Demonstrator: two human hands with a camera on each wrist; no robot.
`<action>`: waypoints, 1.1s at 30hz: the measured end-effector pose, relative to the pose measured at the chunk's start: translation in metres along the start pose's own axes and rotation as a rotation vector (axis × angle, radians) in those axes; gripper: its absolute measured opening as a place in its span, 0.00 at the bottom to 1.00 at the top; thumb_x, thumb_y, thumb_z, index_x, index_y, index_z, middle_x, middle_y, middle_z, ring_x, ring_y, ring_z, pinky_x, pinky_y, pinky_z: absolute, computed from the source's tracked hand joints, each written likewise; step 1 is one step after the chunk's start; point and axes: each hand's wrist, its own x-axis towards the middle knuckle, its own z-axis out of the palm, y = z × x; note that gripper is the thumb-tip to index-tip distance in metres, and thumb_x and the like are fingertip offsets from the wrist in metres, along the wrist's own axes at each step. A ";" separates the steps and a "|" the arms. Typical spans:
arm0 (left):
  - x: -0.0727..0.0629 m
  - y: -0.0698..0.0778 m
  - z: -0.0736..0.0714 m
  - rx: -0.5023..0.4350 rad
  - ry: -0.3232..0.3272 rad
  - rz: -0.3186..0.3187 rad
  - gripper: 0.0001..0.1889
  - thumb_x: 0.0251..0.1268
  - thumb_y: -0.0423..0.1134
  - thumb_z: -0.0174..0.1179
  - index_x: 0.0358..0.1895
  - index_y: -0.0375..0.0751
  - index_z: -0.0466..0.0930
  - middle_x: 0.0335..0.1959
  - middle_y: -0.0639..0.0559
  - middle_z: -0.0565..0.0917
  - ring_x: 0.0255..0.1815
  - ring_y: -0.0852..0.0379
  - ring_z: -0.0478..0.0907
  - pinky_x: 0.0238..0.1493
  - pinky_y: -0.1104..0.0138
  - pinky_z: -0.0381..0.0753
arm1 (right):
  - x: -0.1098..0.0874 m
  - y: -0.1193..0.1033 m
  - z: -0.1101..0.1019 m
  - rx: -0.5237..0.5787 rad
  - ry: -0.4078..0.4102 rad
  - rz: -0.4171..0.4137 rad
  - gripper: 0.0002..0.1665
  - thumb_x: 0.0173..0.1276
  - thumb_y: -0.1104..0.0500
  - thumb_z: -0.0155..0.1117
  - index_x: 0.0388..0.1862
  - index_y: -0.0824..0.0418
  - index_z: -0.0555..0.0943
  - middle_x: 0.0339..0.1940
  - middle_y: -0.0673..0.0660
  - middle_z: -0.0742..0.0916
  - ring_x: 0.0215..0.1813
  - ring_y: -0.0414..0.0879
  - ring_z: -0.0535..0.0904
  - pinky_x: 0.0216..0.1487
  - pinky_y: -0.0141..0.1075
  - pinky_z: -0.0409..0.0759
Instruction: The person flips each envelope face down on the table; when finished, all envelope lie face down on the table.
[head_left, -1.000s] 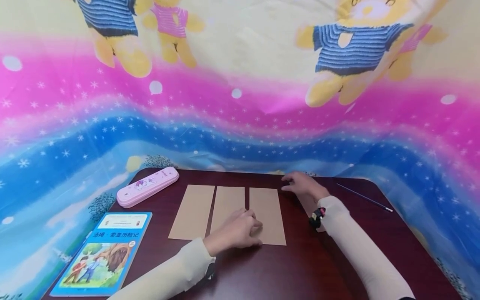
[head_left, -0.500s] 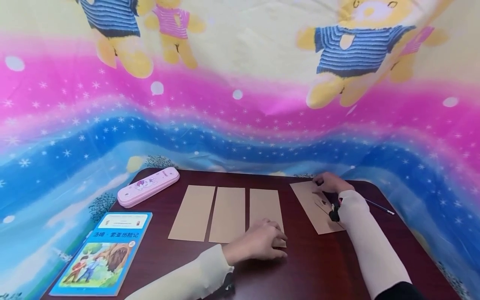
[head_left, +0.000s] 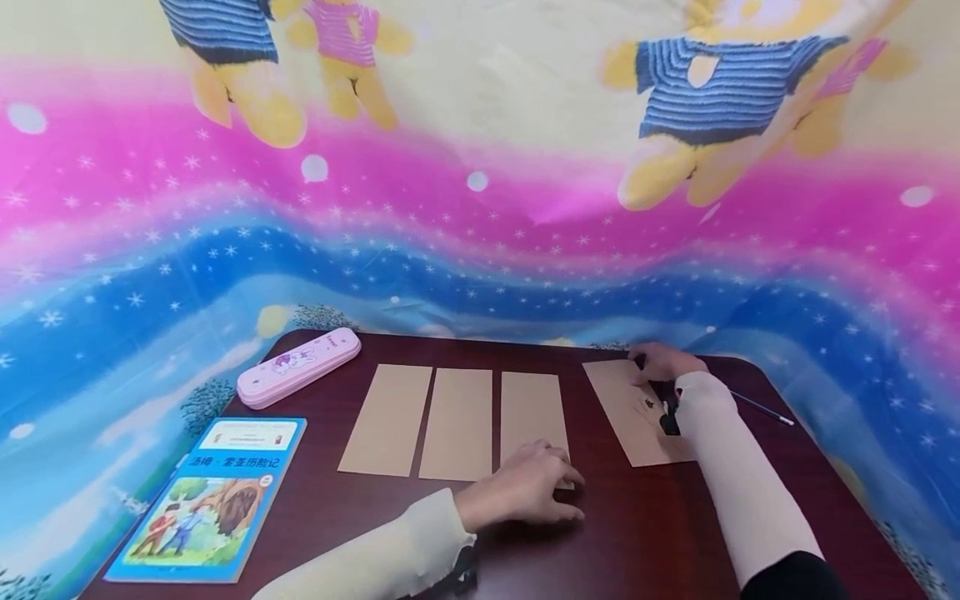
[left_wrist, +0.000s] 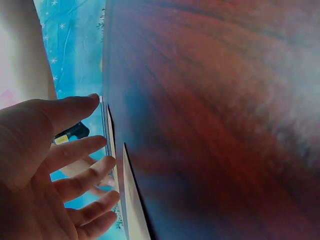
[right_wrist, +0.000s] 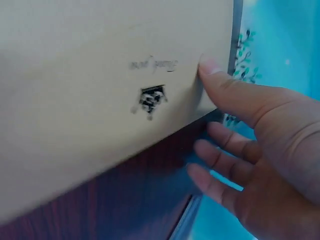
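Note:
Three plain brown paper cards lie side by side: a left card (head_left: 386, 421), a middle card (head_left: 457, 425) and a right card (head_left: 531, 408). A fourth brown card (head_left: 626, 425) lies slanted further right, with a small black emblem (right_wrist: 152, 97) and a line of script on its face. My right hand (head_left: 667, 364) pinches this card near a corner; the thumb (right_wrist: 225, 87) is on its face, the index finger is hidden behind it, and the other fingers are below its edge. My left hand (head_left: 528, 483), fingers loosely bent, is over the near end of the right card.
A pink pencil case (head_left: 298, 368) is at the back left of the dark wooden table (head_left: 600, 550), with a blue picture-cover book (head_left: 206, 500) in front of it. A pencil (head_left: 761, 407) lies beyond my right forearm. A patterned cloth (head_left: 480, 258) hangs behind the table.
My right hand has moved right, uncovering the printed card, and now pinches it. My left hand has slid right and nearer, from the middle and right cards to the right card's near end.

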 end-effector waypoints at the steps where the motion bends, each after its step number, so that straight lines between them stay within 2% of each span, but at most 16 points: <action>1: 0.001 -0.001 0.000 -0.005 0.002 -0.003 0.20 0.59 0.61 0.71 0.54 0.62 0.89 0.47 0.64 0.86 0.46 0.63 0.75 0.46 0.72 0.71 | -0.001 -0.003 0.000 -0.008 0.001 -0.005 0.38 0.71 0.52 0.70 0.73 0.70 0.70 0.71 0.76 0.73 0.69 0.73 0.71 0.63 0.64 0.75; 5: 0.008 -0.003 0.001 -0.005 0.018 -0.032 0.23 0.60 0.61 0.71 0.57 0.60 0.88 0.48 0.63 0.86 0.48 0.62 0.76 0.49 0.71 0.73 | -0.001 -0.013 0.004 -0.045 0.003 -0.024 0.36 0.68 0.51 0.73 0.67 0.70 0.74 0.61 0.72 0.80 0.57 0.64 0.80 0.56 0.58 0.79; 10: 0.026 0.003 0.004 -0.019 0.009 -0.096 0.26 0.60 0.63 0.69 0.61 0.62 0.85 0.53 0.64 0.84 0.53 0.62 0.76 0.56 0.70 0.73 | -0.004 -0.016 0.009 -0.053 0.003 -0.010 0.32 0.67 0.49 0.73 0.62 0.66 0.76 0.50 0.64 0.82 0.44 0.53 0.78 0.46 0.49 0.77; 12: 0.035 0.007 0.006 0.010 0.003 -0.112 0.25 0.60 0.64 0.69 0.60 0.63 0.85 0.55 0.64 0.83 0.54 0.61 0.75 0.57 0.69 0.72 | -0.005 -0.016 0.011 -0.046 0.001 -0.005 0.30 0.67 0.49 0.74 0.59 0.65 0.77 0.46 0.61 0.81 0.40 0.50 0.76 0.43 0.46 0.75; 14: 0.044 0.010 0.008 0.054 -0.002 -0.127 0.25 0.59 0.65 0.69 0.58 0.63 0.86 0.53 0.64 0.83 0.52 0.61 0.74 0.54 0.69 0.72 | -0.007 -0.015 0.013 -0.039 0.002 -0.007 0.29 0.67 0.49 0.74 0.58 0.65 0.77 0.45 0.60 0.81 0.39 0.49 0.75 0.42 0.44 0.75; 17: 0.058 0.015 0.012 0.141 -0.021 -0.155 0.20 0.57 0.67 0.69 0.47 0.64 0.88 0.50 0.64 0.82 0.46 0.60 0.73 0.48 0.69 0.70 | -0.010 -0.014 0.016 -0.016 0.005 -0.007 0.29 0.67 0.49 0.75 0.58 0.65 0.77 0.45 0.60 0.81 0.39 0.49 0.75 0.43 0.44 0.75; 20: 0.067 0.019 0.014 0.187 -0.056 -0.193 0.19 0.56 0.70 0.68 0.41 0.64 0.86 0.50 0.64 0.81 0.43 0.59 0.71 0.45 0.68 0.69 | -0.010 -0.014 0.018 -0.008 0.006 -0.003 0.30 0.66 0.49 0.75 0.59 0.65 0.77 0.47 0.61 0.82 0.40 0.50 0.76 0.44 0.45 0.77; 25: 0.074 0.022 0.016 0.238 -0.119 -0.252 0.22 0.55 0.73 0.66 0.44 0.65 0.85 0.55 0.63 0.81 0.48 0.57 0.71 0.50 0.66 0.69 | -0.010 -0.011 0.017 -0.003 0.016 -0.016 0.31 0.65 0.49 0.76 0.59 0.65 0.78 0.50 0.63 0.83 0.43 0.51 0.78 0.48 0.48 0.79; 31: 0.080 0.028 0.016 0.285 -0.136 -0.277 0.20 0.55 0.73 0.66 0.27 0.63 0.85 0.47 0.68 0.84 0.57 0.57 0.73 0.51 0.65 0.70 | -0.012 -0.002 0.014 0.027 0.026 0.002 0.26 0.66 0.52 0.75 0.56 0.65 0.80 0.54 0.68 0.82 0.47 0.55 0.80 0.49 0.50 0.81; 33: 0.083 0.031 0.015 0.307 -0.136 -0.282 0.21 0.54 0.73 0.66 0.25 0.63 0.85 0.45 0.68 0.86 0.57 0.57 0.73 0.51 0.65 0.71 | -0.014 0.000 0.011 0.033 0.031 0.017 0.24 0.65 0.53 0.75 0.54 0.65 0.81 0.54 0.68 0.82 0.47 0.55 0.80 0.48 0.50 0.81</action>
